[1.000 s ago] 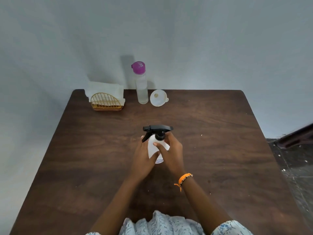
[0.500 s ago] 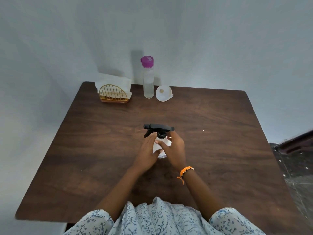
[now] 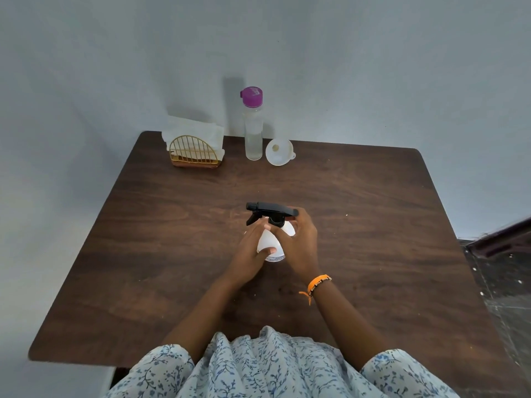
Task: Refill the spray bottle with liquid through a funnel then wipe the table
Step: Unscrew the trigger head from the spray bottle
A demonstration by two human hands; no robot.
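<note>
Right fingers (image 3: 280, 231) are being curled round the black collar under the trigger head (image 3: 271, 211), thumb on the near side, so the right hand (image 3: 297, 245) is grasping the cap, judged as being set up for unscrewing. Left fingers (image 3: 253, 235) are being wrapped on the white body, thumb tip showing across the front low down; the left hand (image 3: 248, 254) is grasping the spray bottle (image 3: 271, 242) to brace it against the twist. The bottle is being kept upright on the table (image 3: 373, 239), roughly at its middle, nozzle pointing left, base touching the wood. Whether the head is already being loosened cannot be told.

Bottle body: smooth opaque white plastic, rounded shoulder, likely light and slippery, hence the two-handed hold. Trigger head: matte black hard plastic, angular. An orange braided wristband (image 3: 317, 282) is being worn on the right wrist.

Farther out, at the far edge by the wall, supplies are being kept clear of the work spot: a tall clear refill bottle (image 3: 253, 133) with a purple flip cap, holding clear liquid, standing upright; just right of it a white plastic funnel (image 3: 278, 152) lying on its side, mouth toward the camera, side tab to the right; left of the bottle a gold wire napkin holder (image 3: 195, 153) with white paper napkins (image 3: 198, 132), probably meant for the wiping. Table: dark wood-grain laminate, rounded corners, a few pale specks. Funnel and refill are judged untouched; the task is barely being started
</note>
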